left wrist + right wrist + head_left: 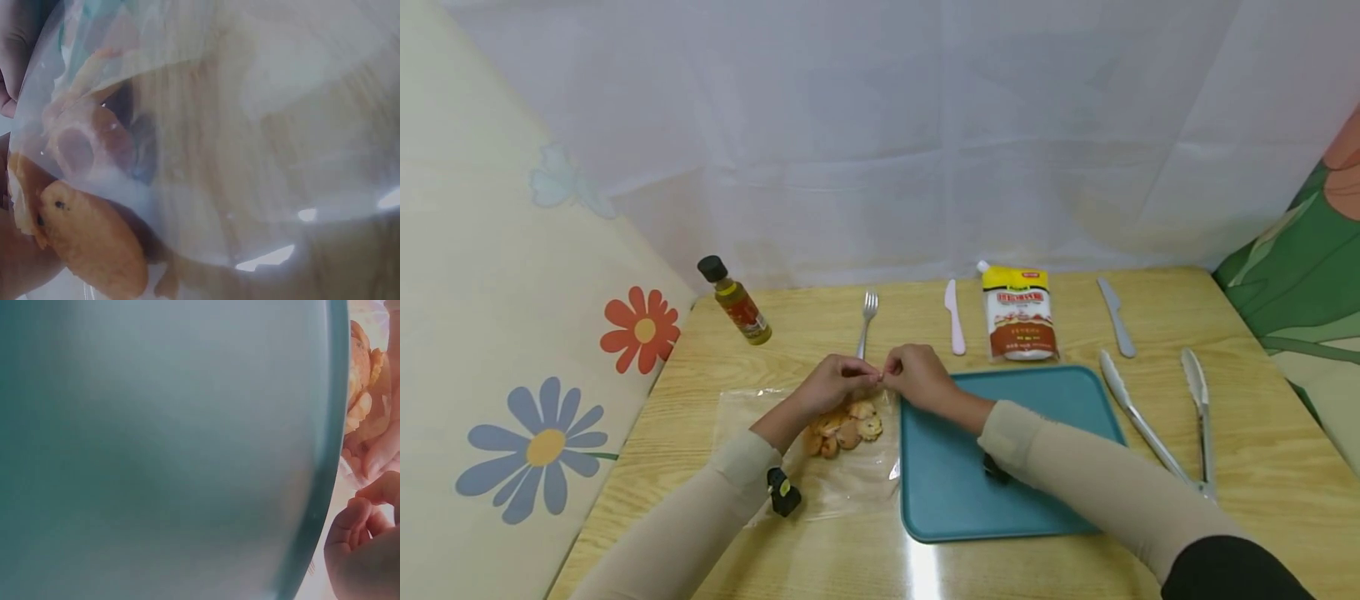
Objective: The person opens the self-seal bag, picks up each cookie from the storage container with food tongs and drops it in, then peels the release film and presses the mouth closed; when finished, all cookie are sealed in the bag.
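A clear plastic bag (842, 492) lies flat to the left of the teal tray (1000, 517). Inside it are several golden-brown baked pieces (847, 433), like cookies or small breads. In the left wrist view, one oval brown piece (97, 244) shows close up behind the shiny film. At the bag's far right corner my two hands meet. My left hand (831, 385) pinches the bag's edge between thumb and fingers, its forearm reaching across the bag. Close against it, my right hand (922, 379) pinches the same edge. The film between the fingertips is too small to see clearly.
Behind the hands lie a fork (867, 321), a pink knife (954, 321) and a spouted pouch (1021, 317). An oil bottle (737, 304) stands back left. A grey knife (1117, 319) and metal tongs (1150, 433) lie right of the tray.
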The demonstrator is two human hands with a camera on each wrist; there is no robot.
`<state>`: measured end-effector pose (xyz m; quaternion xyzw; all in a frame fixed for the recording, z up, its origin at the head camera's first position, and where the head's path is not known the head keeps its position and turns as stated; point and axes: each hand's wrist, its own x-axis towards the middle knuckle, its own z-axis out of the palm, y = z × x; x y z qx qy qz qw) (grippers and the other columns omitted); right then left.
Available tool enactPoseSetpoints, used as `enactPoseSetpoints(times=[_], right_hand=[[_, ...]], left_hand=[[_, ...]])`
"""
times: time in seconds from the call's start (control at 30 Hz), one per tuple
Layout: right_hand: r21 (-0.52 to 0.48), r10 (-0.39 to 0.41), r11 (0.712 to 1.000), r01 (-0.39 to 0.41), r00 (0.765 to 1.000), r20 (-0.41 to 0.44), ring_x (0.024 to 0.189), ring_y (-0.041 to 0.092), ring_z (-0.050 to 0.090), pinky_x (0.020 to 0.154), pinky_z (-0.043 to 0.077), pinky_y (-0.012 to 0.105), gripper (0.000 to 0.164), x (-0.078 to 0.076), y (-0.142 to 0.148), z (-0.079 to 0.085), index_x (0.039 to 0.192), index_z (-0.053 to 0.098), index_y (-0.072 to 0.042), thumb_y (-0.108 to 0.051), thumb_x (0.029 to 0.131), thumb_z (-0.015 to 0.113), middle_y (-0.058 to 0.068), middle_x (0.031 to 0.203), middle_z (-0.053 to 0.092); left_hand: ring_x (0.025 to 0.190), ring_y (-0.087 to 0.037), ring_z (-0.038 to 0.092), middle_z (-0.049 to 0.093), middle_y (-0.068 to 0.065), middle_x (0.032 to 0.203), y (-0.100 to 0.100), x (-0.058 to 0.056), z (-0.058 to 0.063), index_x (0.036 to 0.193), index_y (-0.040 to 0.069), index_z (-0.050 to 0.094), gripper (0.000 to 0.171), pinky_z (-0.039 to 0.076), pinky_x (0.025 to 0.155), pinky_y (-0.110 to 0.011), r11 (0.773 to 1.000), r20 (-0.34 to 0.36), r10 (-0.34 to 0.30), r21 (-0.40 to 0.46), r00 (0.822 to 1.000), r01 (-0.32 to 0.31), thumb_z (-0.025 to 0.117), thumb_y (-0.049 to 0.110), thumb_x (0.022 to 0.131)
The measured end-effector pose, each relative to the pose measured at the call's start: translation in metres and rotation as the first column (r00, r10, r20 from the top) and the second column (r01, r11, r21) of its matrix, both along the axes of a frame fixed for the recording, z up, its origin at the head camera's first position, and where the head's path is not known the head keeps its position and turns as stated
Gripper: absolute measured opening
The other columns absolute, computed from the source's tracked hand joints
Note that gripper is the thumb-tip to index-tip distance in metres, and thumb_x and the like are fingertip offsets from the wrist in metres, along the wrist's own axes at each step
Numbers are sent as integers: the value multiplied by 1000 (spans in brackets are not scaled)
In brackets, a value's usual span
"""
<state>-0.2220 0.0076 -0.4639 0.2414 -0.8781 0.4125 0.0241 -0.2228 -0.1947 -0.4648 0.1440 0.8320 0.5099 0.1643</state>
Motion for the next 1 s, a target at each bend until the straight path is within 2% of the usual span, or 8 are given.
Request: enactPoseSetpoints(times=[0.23,0.43,0.57,0.73,1.0], right_hand=[[-40,-9,999,12,998,67,65,8,57,63,48,22,13,-5,8,1,73,73,-9,-1,83,71,-1,70,68],[-56,11,998,-9,1000,28,71,10,61,65,51,23,8,2,7,4,85,73,-7,-1,88,69,2,79,70],[-72,7,997,-7,1000,-7,71,12,61,63,51,23,9,6,4,5,86,70,-8,0,89,69,2,79,69],[-46,40,998,-38,998,48,69,8,61,62,51,19,7,9,1,5,84,72,-7,-4,89,75,2,77,71],[-31,15,999,-12,996,87,68,8,62,63,51,19,10,5,-2,2,83,76,-5,-11,91,79,3,78,74]], left_hand=[[80,-15,56,75,-21,101,-3,2,0,105,-11,74,18,47,69,-24,1000,26,8,-1,1000,-8,67,5,100],[82,-14,56,74,-21,101,-2,2,-1,105,-10,74,19,47,72,-24,1000,25,22,-9,999,-22,67,7,100],[83,-12,56,73,-20,101,-2,1,-2,105,-10,74,19,47,73,-24,1000,7,25,-18,1000,-25,66,6,101],[85,-10,59,75,-17,101,-1,0,-2,105,-10,74,18,48,75,-24,1000,-5,20,-7,1000,-20,66,5,100],[89,-12,61,75,-19,103,-2,0,-3,106,-11,74,17,50,78,-23,1000,-15,-20,20,1000,20,66,3,99]])
